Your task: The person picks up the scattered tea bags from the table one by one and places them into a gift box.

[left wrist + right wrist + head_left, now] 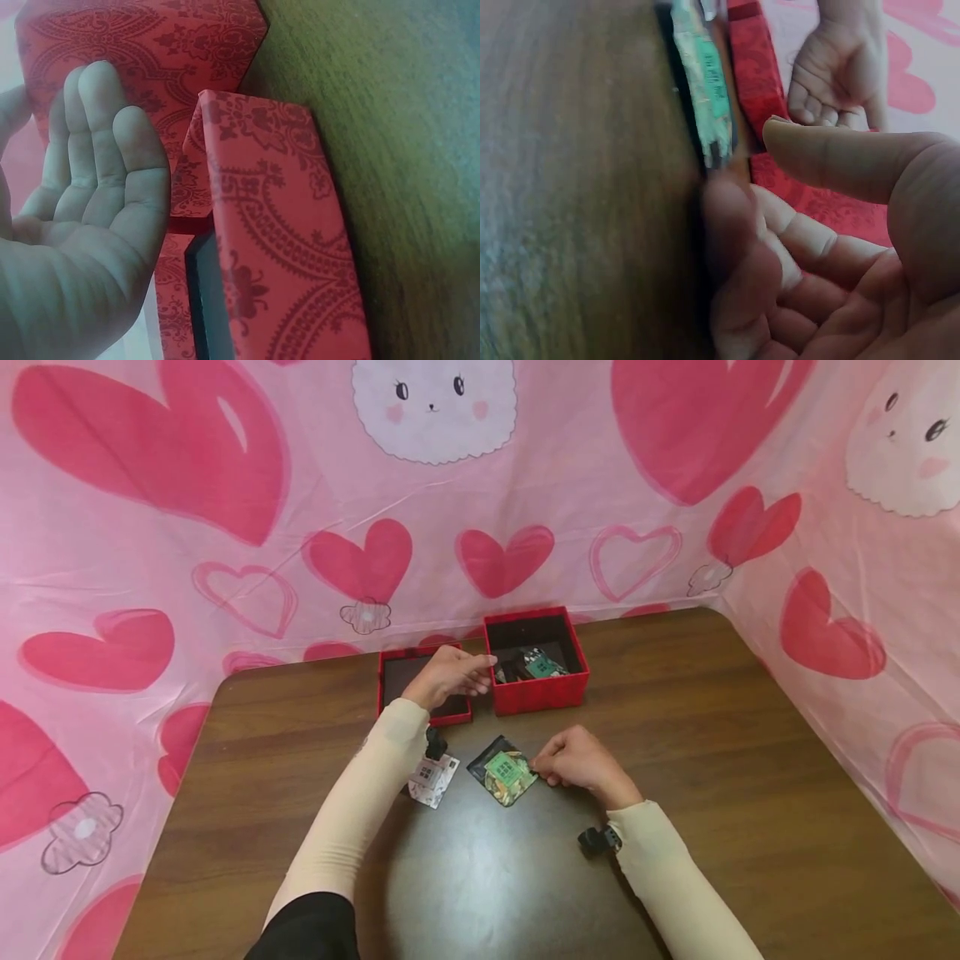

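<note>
My left hand [453, 675] is at the left rim of a red patterned box [536, 695], its fingertips touching or right beside the wall. In the left wrist view its fingers [101, 142] are fairly straight, against the box's side. My right hand [581, 760] is low over the table, fingertips at the right corner of a flat black packet with a green label [504, 770]. The right wrist view shows the thumb [832, 157] raised away from the bent, blurred fingers, with the packet [705, 82] just beyond them. Inside the box lies another green-labelled packet [542, 664].
A shallow red box lid [452, 720] with a dark inside lies left of the box, partly behind my left hand. Below it a white and grey packet [435, 781] lies on the brown wooden table [675, 718], partly under my left forearm. A pink heart-patterned cloth [420, 493] hangs behind.
</note>
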Available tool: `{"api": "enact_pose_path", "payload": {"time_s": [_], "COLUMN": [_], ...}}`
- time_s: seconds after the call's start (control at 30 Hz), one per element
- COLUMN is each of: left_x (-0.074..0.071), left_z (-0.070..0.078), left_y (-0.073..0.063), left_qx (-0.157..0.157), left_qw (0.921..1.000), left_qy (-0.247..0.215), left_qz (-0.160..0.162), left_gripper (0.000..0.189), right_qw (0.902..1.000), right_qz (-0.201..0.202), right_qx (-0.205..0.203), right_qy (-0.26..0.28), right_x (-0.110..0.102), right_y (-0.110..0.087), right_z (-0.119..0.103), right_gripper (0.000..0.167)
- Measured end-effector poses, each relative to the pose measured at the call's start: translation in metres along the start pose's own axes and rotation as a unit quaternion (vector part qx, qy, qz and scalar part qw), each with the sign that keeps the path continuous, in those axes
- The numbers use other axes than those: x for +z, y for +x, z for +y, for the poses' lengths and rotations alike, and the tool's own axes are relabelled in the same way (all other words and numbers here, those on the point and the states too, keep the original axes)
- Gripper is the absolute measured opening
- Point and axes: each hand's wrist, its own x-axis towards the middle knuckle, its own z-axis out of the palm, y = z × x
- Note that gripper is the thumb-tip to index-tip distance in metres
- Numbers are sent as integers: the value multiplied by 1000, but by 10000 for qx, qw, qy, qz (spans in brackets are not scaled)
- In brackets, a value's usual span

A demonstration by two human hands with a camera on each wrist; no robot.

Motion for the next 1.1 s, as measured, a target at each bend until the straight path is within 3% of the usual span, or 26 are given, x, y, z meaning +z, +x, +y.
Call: {"api": "enact_pose_path", "payload": {"time_s": [0.1, 0.3, 0.57, 0.73, 0.83, 0.93, 1.1], "left_x": [-1, -1, -3, -2, -2, -1, 0], "left_z": [1, 4, 3, -1, -1, 0, 2], "left_y": [0, 0, 0, -2, -2, -2, -1], "left_qx": [-21, -23, -66, -130, -134, -106, -86], "left_qw": [10000, 10000, 10000, 9999, 9999, 9999, 9999], "left_qy": [16, 12, -47, -56, -79, -104, -98], "left_qz": [1, 7, 7, -16, -30, -42, -69], "left_gripper": [27, 29, 28, 28, 27, 26, 28], "right_qw": [9974, 9817, 9806, 9847, 9909, 9966, 9984], "right_qz": [297, 689, 388, 563, 650, 628, 517], "right_qx": [-216, -450, -211, -364, -423, -227, -174], "right_qy": [-623, -1720, -1908, -1610, -1097, -474, 124], "right_x": [7, 20, 25, 26, 22, 16, 7], "right_y": [-1, -3, -4, -8, -10, -11, -14], "right_z": [-4, -13, -18, -13, -7, -3, 4], "right_gripper": [16, 31, 40, 33, 21, 15, 7]}}
